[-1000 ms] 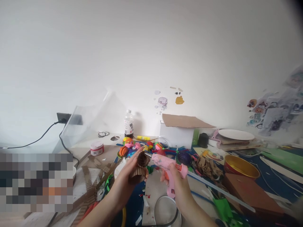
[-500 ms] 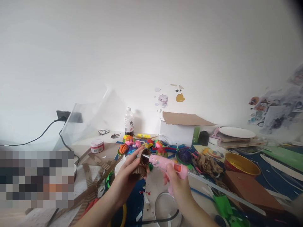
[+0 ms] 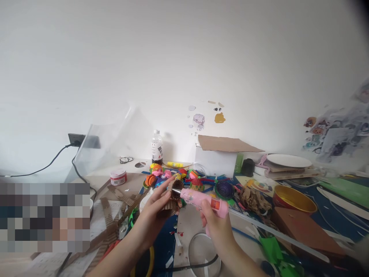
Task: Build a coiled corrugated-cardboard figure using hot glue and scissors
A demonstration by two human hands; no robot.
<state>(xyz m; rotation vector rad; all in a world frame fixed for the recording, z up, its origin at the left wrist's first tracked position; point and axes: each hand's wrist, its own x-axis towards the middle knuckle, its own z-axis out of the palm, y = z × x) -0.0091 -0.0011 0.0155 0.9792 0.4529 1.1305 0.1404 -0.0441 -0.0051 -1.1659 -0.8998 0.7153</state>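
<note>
My left hand point(image 3: 157, 207) is wrapped round a brown corrugated cardboard piece point(image 3: 170, 206) with a round, hollow opening at its upper right. In my right hand point(image 3: 215, 221) is a pink glue gun point(image 3: 196, 198), its metal tip pointing left into that opening. A long translucent glue stick point(image 3: 276, 230) sticks out from the back of the gun toward the lower right. Whether the tip touches the inner wall cannot be made out. Something white point(image 3: 145, 201) shows behind my left hand. Small colourful corrugated paper shapes point(image 3: 157, 170) lie just beyond my hands.
Behind stand a bottle point(image 3: 157, 148) and a white box point(image 3: 216, 163) under a cardboard sheet. A pink-red tub point(image 3: 118, 177) is at the left. To the right are a blue coil point(image 3: 225, 190), crumpled brown paper point(image 3: 255, 199), a gold-lined bowl point(image 3: 294, 199) and a brown box point(image 3: 305, 231).
The glue gun and my right hand have shifted slightly left, bringing the metal tip further over the opening. My left hand holds the cardboard piece almost as before.
</note>
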